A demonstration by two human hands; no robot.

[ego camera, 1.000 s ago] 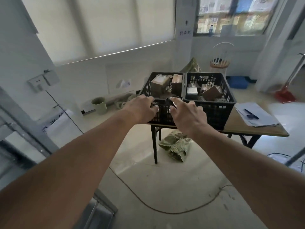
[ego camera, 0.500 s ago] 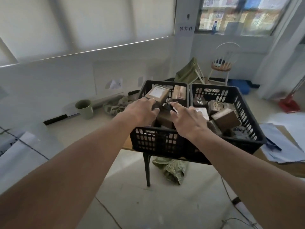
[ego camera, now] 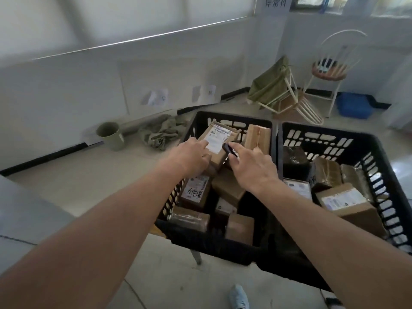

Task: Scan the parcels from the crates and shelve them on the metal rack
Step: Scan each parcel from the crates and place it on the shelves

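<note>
Two black plastic crates stand side by side on a table, the left crate [ego camera: 231,118] and the right crate [ego camera: 330,130], both holding several brown cardboard parcels. My left hand [ego camera: 191,158] reaches into the left crate and grips the near-left edge of a tilted parcel with a white label [ego camera: 219,139], index finger on the label. My right hand [ego camera: 253,169] hovers just right of it, holding a small black scanner [ego camera: 229,150] between thumb and fingers, its tip close to the label. Another parcel with handwritten characters [ego camera: 196,192] lies below my left hand.
On the floor by the wall are a green bucket [ego camera: 110,134] and a crumpled green cloth [ego camera: 161,134]. Behind the crates lie a tipped chair [ego camera: 289,101], a white round-seat chair [ego camera: 330,70] and a blue bin [ego camera: 354,105]. A grey surface [ego camera: 22,219] juts in at left.
I have come up close to the crates, which now fill the view. My hands moved apart: the left went onto the labelled parcel, the right kept the scanner.
</note>
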